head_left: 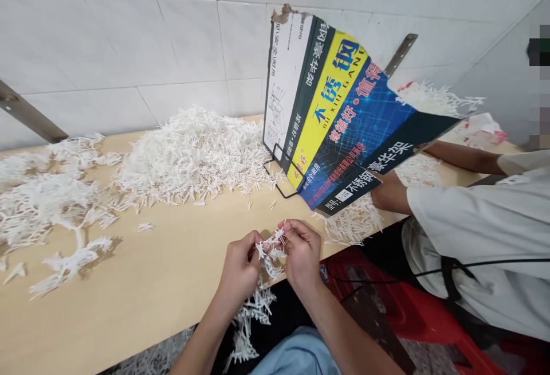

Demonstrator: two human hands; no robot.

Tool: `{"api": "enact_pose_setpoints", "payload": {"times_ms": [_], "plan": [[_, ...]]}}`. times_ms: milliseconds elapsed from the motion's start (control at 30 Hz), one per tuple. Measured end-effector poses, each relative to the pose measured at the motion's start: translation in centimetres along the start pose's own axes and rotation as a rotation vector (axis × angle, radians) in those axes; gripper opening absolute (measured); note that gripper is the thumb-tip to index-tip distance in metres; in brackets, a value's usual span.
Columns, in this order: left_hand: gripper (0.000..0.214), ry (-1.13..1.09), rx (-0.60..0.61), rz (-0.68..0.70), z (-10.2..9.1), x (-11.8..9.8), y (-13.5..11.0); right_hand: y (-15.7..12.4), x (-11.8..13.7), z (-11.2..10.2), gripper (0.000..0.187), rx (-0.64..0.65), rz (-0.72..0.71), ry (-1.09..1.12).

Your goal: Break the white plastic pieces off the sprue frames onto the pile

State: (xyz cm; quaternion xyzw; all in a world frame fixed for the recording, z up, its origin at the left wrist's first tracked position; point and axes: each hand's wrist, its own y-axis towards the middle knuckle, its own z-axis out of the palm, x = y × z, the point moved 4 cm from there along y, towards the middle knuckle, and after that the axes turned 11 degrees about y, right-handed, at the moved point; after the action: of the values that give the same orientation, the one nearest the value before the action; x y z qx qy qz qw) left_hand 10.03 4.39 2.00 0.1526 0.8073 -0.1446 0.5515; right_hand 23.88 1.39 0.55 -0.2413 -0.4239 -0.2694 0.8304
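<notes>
My left hand (241, 261) and my right hand (303, 253) are close together over the front edge of the table. Between their pinched fingers is a white branched plastic sprue (273, 242) with many thin prongs, gripped from both sides. More white sprue pieces (253, 312) hang or lie below my hands, near my lap. A large pile of small white prongs (193, 154) sits beyond my hands, against the wall. To the left lie larger branching white clusters (47, 203), one of them (77, 257) nearer the front.
A printed cardboard panel (339, 117) stands upright in a black wire stand (286, 183), dividing the table (163, 283). Behind it, a co-worker's arm (393, 191) reaches in among more white pieces (352, 223). A red stool (387, 300) is at the lower right.
</notes>
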Motion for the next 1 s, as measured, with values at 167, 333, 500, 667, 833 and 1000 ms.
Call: {"api": "enact_pose_setpoints", "payload": {"times_ms": [167,333,500,667,833,1000], "plan": [[0.04,-0.13,-0.121,-0.068,-0.6,0.9,-0.7,0.9,0.4,0.8,0.028,0.194,0.185,-0.016],[0.043,-0.208,-0.2,-0.134,-1.3,1.6,-0.8,1.6,1.6,0.5,0.054,0.499,0.354,-0.059],[0.03,-0.156,-0.176,-0.132,-0.8,1.4,-0.6,1.2,1.6,1.2,0.05,0.812,0.336,-0.436],[0.03,-0.136,-0.105,-0.136,-0.6,0.8,-0.7,2.1,1.3,1.6,0.047,0.86,0.318,-0.569],[0.039,-0.099,-0.09,-0.121,-0.2,1.0,-0.6,2.6,1.0,1.3,0.052,0.683,0.282,-0.502],[0.041,-0.112,-0.075,-0.112,0.4,1.1,-0.3,2.4,0.0,1.0,0.048,0.494,0.308,-0.385]]}}
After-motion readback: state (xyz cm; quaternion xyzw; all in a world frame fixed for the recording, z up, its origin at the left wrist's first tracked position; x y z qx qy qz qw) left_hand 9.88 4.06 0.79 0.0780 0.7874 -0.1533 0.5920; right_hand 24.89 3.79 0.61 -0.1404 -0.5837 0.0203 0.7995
